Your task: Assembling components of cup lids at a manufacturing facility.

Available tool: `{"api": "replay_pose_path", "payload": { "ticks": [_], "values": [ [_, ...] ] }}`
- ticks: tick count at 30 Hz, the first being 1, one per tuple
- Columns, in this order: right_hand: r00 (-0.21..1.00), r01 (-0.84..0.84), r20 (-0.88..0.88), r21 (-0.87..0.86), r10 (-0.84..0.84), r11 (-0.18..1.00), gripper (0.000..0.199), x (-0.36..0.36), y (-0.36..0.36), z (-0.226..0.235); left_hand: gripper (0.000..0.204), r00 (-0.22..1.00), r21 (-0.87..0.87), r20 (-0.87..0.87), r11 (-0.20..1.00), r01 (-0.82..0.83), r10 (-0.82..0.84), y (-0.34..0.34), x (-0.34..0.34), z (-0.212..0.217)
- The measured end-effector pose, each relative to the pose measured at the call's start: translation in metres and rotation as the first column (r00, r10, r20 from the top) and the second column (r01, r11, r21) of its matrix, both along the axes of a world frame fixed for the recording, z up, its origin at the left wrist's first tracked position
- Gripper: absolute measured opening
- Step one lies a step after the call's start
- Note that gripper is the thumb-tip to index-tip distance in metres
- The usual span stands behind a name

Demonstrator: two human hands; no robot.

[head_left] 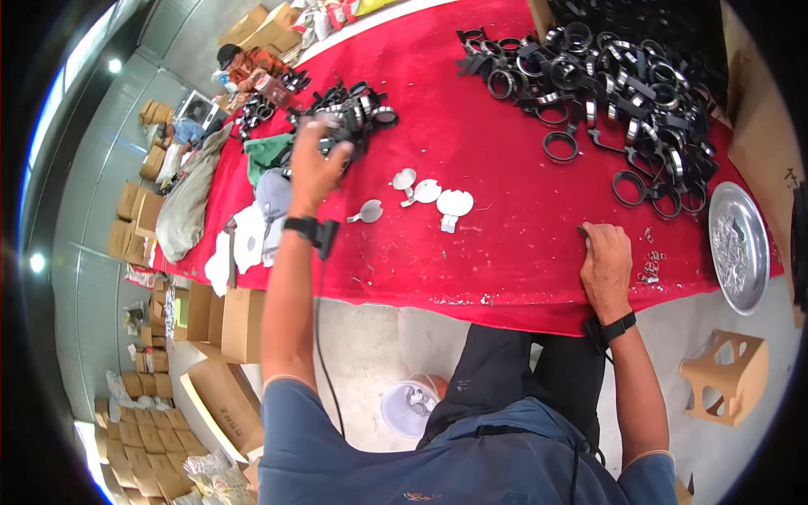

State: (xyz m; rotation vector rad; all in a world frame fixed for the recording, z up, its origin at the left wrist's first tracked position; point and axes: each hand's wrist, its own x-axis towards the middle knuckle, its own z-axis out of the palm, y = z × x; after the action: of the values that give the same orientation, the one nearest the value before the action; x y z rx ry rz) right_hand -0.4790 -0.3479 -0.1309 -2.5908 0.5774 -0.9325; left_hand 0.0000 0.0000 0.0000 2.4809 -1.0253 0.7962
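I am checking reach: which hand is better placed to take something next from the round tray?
Probably the right hand: it is much nearer the tray, while the left hand is across the table at a ring pile.

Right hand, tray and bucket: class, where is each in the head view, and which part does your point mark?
Right hand (pixel 608 265): head view, on the back of the hand.
Tray (pixel 731 200): head view, on its bare upper part.
Bucket (pixel 390 412): head view, on its left wall.

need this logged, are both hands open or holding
Left hand: blurred at the ring pile; cannot tell if holding.
Right hand: fingers bent on red cloth; cannot tell if holding.
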Motion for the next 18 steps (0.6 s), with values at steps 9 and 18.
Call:
{"api": "replay_pose_path", "payload": {
  "ticks": [9, 18],
  "values": [
    [0.995, -0.01, 0.104, -0.011, 0.011, 1.0, 0.033, 0.001, -0.002, 0.002, 0.045, 0.94, -0.13, -0.083, 0.939, 0.319, -0.331, -0.174, -0.096, -0.046],
    [0.983, 0.182, -0.014, -0.014, -0.183, 0.983, 0.056, 0.001, 0.002, -0.008, 0.039, 0.787, 0.036, -0.432, 0.863, 0.503, -0.44, -0.322, -0.217, -0.113]
  ]
}}
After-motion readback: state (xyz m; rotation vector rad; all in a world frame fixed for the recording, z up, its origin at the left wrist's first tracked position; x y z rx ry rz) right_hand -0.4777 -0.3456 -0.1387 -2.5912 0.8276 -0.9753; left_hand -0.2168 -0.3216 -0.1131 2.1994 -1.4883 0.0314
